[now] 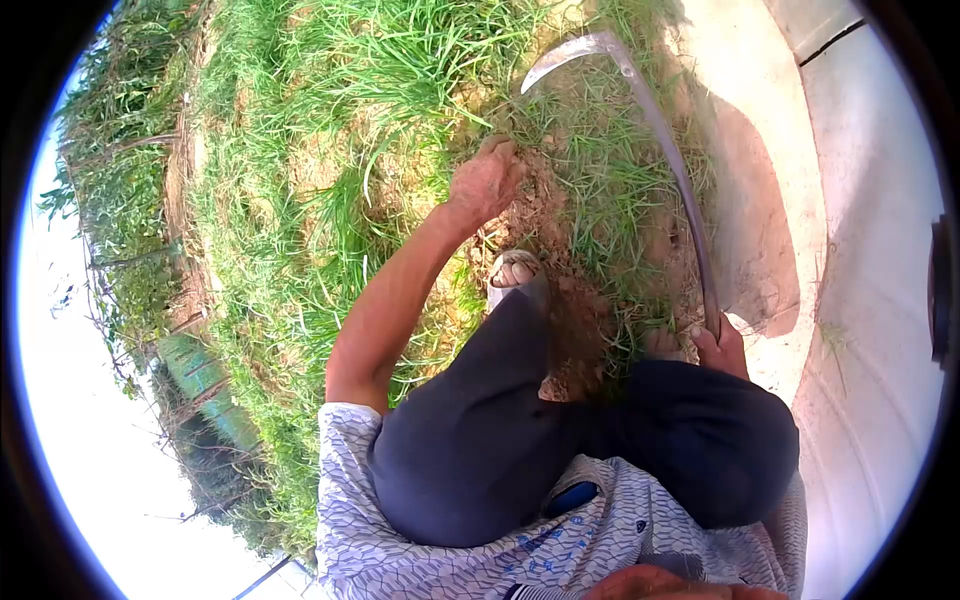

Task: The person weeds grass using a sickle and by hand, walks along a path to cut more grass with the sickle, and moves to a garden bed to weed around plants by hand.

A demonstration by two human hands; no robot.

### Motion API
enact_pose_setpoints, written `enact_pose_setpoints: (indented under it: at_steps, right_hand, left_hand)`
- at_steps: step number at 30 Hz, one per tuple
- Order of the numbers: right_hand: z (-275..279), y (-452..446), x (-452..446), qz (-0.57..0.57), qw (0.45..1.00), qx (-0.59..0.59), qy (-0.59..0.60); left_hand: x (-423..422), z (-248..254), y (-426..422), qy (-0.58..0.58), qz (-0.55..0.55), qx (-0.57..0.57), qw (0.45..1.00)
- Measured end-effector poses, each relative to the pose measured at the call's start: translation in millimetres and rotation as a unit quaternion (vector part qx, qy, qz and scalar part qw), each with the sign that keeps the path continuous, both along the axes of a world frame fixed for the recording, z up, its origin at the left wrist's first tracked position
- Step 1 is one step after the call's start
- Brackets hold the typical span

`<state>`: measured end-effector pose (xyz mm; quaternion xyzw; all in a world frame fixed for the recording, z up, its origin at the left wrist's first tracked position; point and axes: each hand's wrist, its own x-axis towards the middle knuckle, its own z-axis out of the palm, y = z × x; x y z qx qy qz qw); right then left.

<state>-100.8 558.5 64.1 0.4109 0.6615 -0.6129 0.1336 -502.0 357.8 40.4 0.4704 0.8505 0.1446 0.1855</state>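
Observation:
A sickle [665,140] with a long, thin handle and a curved blade lies over the grass on the right of the head view, its blade at the top and pointing left. My right hand [722,348] is closed round the lower end of the handle, beside my bent knee. Down at the soil and grass [613,185], left of the handle, is my left hand [487,182]. Its fingers are curled inward, and what they hold, if anything, is hidden. Bare brown soil [548,205] shows just right of this hand.
My sandalled foot [514,270] stands on the soil between the hands. Taller grass [410,60] grows at upper left, with shrubs [120,190] farther left. A pale concrete strip [745,190] and a whitish sheet-like surface [880,180] run along the right.

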Motion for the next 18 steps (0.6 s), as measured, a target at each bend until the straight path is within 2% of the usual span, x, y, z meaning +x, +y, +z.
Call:
enact_pose_setpoints:
  at_steps: [1, 3, 5, 7, 10, 13, 15, 16, 18]
  right_hand:
    - [2, 4, -13, -0.008, 1.000, 0.005, 0.003]
    - [6, 11, -33, -0.007, 0.999, -0.053, -0.006]
    - [4, 13, -43, 0.011, 0.999, -0.032, -0.021]
    - [-9, 6, -39, -0.002, 1.000, 0.003, 0.016]
    - [-23, -5, -34, 0.036, 0.998, 0.027, -0.041]
    - [-24, -19, -48, -0.010, 0.999, -0.001, -0.046]
    - [-18, -19, -65, -0.027, 0.999, -0.010, -0.041]
    - [-14, -18, -75, -0.030, 0.999, -0.014, -0.042]
    - [-19, -19, -82, -0.031, 0.998, -0.017, -0.042]
  left_hand:
    - [-11, -2, 10, 0.055, 0.039, -0.085, 0.994]
    - [-35, -8, 25, 0.110, 0.074, -0.167, 0.977]
    - [-64, -34, 19, 0.172, 0.081, -0.326, 0.926]
    - [-81, -33, 18, 0.166, 0.057, -0.323, 0.930]
    - [-93, -39, 14, 0.152, 0.019, -0.323, 0.934]
    - [-95, -37, 15, 0.137, 0.027, -0.307, 0.942]
    - [-72, -21, 16, 0.077, -0.063, -0.327, 0.940]
    - [-62, -17, 18, 0.075, -0.067, -0.329, 0.939]
    - [-49, -11, 24, 0.063, -0.065, -0.132, 0.987]
